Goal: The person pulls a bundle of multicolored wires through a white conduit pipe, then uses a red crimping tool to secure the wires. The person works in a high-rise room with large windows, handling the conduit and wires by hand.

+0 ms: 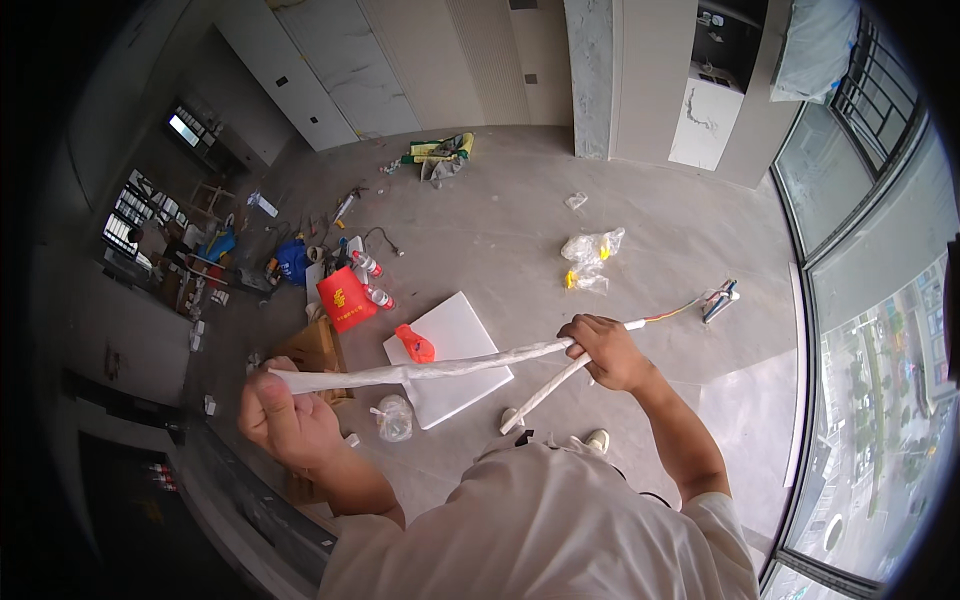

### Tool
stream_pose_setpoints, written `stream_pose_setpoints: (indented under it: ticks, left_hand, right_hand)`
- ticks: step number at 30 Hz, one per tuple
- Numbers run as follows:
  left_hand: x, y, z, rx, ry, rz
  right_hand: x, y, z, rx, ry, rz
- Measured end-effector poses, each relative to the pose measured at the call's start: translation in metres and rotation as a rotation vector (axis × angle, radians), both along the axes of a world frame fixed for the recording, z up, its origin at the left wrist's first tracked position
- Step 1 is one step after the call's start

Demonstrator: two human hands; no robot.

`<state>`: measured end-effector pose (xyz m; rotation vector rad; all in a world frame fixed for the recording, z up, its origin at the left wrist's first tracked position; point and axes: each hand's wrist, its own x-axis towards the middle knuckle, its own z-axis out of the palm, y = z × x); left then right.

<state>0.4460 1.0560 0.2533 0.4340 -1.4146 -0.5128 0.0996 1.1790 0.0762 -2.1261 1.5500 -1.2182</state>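
The grey floor (pixel 500 220) holds a flat white board (pixel 458 322). Clear plastic bags (pixel 588 248) and a green and yellow bundle (pixel 448 150) lie on the floor too

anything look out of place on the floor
Yes: crumpled clear plastic with yellow bits lies loose on the floor, above the right hand in view, looking like discarded wrapping. I see no obvious spill.

Left of centre, the left hand (pixel 288 420) hides 1 end of the white strip (pixel 470 364); far-left clutter (pixel 185 275) is too small to tell.
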Motion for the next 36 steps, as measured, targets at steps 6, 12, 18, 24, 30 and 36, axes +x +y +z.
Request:
stream_pose_setpoints:
  ticks: [6,12,18,24,30,36]
  left_hand:
    - [0.063,-0.025,0.032,0.165,0.143,0.178]
    - [0.250,-0.093,0.078,0.248,0.383,0.686]
    - [0.441,-0.077,0.051,0.755,0.419,1.639]
    - [0.634,-0.023,-0.135,1.170,-0.480,1.988]
    - [0.454,-0.035,-0.377,1.374,-0.236,1.081]
    - [0.418,-0.121,-0.446,1.652,0.336,0.976]
  right_hand:
    - [-0.055,0.032,-0.071,0.142,0.086,-0.098]
    - [-0.056,0.032,-0.111,0.270,0.192,-0.082]
    - [-0.019,-0.007,-0.128,0.356,0.234,0.007]
    - [0.058,-0.101,-0.126,0.425,0.176,0.163]
    - [0.088,-0.167,-0.090,0.558,0.022,-0.010]
    - [0.102,-0.174,-0.066,0.498,0.042,-0.144]
